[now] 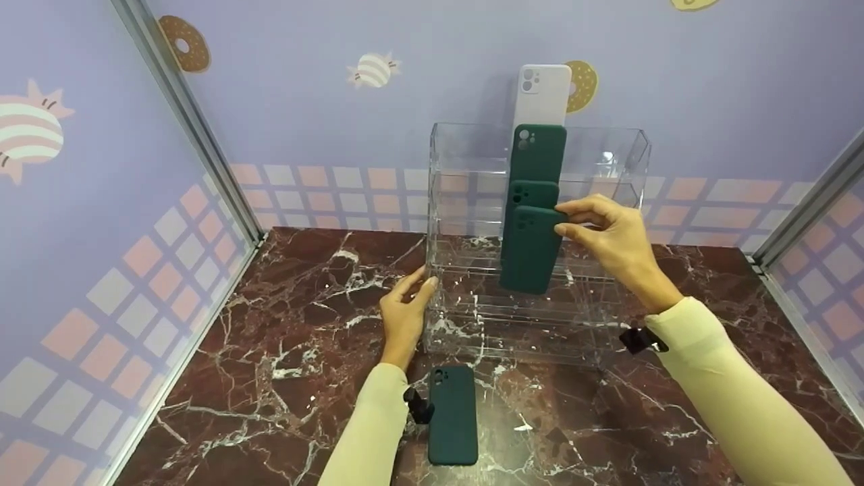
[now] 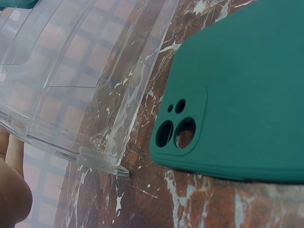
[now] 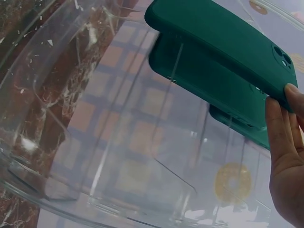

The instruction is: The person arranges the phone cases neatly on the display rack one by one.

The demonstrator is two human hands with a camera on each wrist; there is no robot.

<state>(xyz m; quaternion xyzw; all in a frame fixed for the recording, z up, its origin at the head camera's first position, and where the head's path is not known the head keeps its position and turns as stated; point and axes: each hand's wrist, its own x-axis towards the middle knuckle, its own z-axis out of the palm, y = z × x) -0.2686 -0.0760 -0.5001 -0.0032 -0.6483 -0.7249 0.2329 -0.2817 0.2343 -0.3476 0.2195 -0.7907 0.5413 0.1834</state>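
In the head view my right hand (image 1: pixel 611 236) pinches the upper right edge of a dark green phone case (image 1: pixel 532 253) between thumb and fingers. The case leans slightly within the front part of a clear tiered rack (image 1: pixel 466 290). Behind it stand another green phone case (image 1: pixel 547 194), a taller-standing green phone case (image 1: pixel 538 158) and a white phone case (image 1: pixel 543 98) at the back. The right wrist view shows the held case's camera holes close to my fingertips (image 3: pixel 278 114). With fairly straight fingers, my left hand (image 1: pixel 405 314) touches the rack's left side.
One more green phone case (image 1: pixel 453 418) lies flat on the marbled table (image 1: pixel 324 378), in front of the rack and beside my left forearm. A patterned purple wall (image 1: pixel 304 121) rises behind the rack, with side panels left and right.
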